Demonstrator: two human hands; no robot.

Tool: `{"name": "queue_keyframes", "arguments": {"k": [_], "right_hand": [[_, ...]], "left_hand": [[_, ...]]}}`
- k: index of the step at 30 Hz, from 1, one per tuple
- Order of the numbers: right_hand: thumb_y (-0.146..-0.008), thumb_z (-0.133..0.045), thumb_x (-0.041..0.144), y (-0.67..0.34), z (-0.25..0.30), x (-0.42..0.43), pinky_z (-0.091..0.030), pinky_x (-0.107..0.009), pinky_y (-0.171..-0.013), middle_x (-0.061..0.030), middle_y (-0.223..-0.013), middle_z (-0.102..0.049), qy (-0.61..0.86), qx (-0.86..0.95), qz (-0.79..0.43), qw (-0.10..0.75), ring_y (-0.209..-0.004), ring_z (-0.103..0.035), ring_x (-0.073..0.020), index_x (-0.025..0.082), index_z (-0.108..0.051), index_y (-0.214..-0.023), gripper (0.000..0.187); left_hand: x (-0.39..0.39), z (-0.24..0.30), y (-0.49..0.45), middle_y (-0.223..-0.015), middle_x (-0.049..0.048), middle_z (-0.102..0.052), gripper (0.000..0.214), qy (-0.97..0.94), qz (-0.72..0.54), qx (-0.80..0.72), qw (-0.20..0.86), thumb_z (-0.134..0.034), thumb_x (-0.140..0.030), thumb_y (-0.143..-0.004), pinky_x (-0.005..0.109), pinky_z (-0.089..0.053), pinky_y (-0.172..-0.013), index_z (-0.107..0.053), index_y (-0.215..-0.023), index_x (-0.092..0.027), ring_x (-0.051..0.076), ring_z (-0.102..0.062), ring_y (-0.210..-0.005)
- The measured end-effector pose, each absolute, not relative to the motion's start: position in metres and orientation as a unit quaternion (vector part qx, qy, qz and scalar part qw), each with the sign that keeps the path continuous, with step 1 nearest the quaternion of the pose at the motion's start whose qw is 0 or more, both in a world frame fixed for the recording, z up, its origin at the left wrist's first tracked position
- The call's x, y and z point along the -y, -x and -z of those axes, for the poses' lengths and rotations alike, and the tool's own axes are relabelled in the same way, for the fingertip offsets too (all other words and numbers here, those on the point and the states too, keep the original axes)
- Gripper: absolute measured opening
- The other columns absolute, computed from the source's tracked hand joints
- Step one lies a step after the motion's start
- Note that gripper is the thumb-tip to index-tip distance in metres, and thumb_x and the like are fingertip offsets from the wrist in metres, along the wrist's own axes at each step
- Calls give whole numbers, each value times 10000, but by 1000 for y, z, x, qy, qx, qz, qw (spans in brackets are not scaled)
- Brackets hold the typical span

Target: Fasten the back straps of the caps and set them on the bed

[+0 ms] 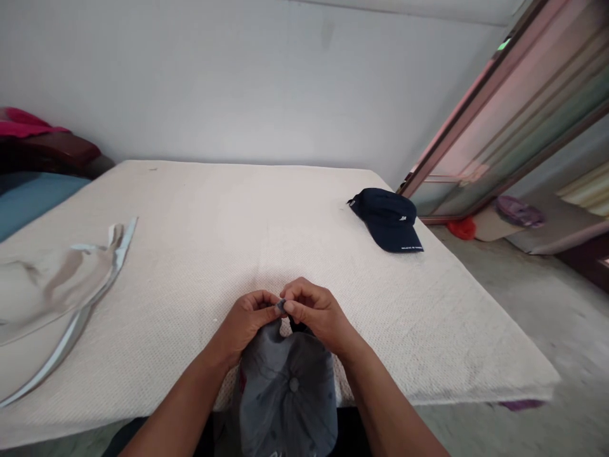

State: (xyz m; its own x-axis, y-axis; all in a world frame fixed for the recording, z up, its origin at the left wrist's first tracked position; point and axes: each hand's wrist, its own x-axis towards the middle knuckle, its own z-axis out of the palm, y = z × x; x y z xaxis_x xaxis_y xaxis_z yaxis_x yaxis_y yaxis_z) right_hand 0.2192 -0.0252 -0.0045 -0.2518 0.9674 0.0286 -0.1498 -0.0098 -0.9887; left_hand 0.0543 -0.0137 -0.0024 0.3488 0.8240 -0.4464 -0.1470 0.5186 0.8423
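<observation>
A grey cap (285,393) lies crown-up at the near edge of the cream-covered bed (228,235), partly over my lap. My left hand (247,320) and my right hand (316,314) meet at the cap's back opening. Both are closed in a pinch on the small grey strap end (280,306) between their fingertips. A dark navy cap (387,219) rests on the bed at the far right, brim toward me, away from both hands.
A beige and silver folded cloth item (57,285) lies at the bed's left side. Pink and dark bedding (33,136) sits at far left. A glass sliding door (514,120) and grey floor (537,304) are to the right.
</observation>
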Motion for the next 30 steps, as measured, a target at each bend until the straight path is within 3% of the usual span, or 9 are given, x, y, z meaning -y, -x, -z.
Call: {"name": "queue_keyframes", "arguments": {"k": [8,22,30], "right_hand": [[-734,-662,265,-223,8,23,-375,-245,-529,10,-678,-542,421,496,-618,442,-537,-461,-87,170,-539,-686,162],[-696,-541,105,-225,0,28,-322,-219,-525,27,-639,-509,546,683,-375,308,-595,-462,-92,170,-507,-633,96],[-723,-538,142,-223,3,29,-299,-212,-505,32,-589,-511,573,683,-346,294,-560,-451,-87,172,-508,-629,103]], "left_hand": [[16,6,-51,-663,-10,-651,184,-377,-321,-458,739,-746,-249,-671,178,-393,-520,-618,-748,-141,70,-544,-541],[14,17,-56,-617,-20,-618,203,-439,-300,-499,685,-738,-268,-643,202,-374,-508,-627,-753,-139,84,-527,-523],[13,15,-58,-606,-12,-623,189,-444,-294,-512,674,-728,-256,-639,208,-371,-500,-635,-748,-132,85,-526,-509]]}}
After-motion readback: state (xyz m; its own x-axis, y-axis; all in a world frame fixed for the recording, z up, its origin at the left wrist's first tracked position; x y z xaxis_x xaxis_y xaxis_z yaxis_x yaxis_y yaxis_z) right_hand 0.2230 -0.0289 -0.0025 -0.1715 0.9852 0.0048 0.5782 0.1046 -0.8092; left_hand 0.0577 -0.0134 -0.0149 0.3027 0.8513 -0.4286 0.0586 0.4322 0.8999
